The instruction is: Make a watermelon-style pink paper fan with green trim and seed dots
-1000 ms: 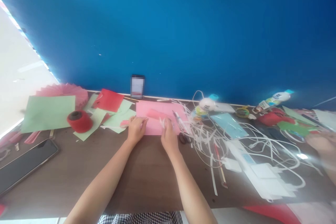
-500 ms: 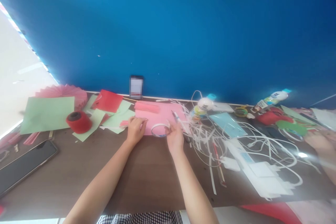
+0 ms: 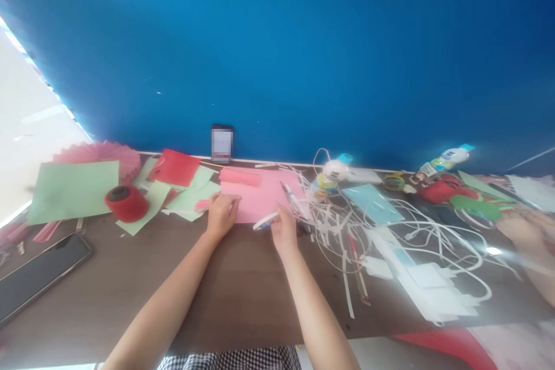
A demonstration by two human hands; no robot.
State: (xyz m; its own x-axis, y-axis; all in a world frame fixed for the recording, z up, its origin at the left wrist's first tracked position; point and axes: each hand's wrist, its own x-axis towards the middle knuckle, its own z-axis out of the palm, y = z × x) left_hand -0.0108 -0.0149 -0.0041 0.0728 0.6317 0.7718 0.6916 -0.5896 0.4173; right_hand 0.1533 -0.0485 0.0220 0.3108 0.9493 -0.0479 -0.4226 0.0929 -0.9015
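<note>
At the near edge of the pink sheet [image 3: 255,202], a tape roll [image 3: 264,221] is pinched by the right hand [image 3: 284,231], fingertips closed; a folded pink strip [image 3: 202,204] by the left hand [image 3: 221,217], fingers curled.

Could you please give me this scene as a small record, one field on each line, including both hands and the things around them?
Left hand: pinching a folded pink paper strip
Right hand: holding a thin white ring, seen nearly edge-on
Between hands: pink sheet, with another pleated strip on it
Left side: red spool, dark phone, pink paper fan
Right side: white bottle, light-blue packet, tangled white strips and cables
Far right: another person's hand, blurred
</note>
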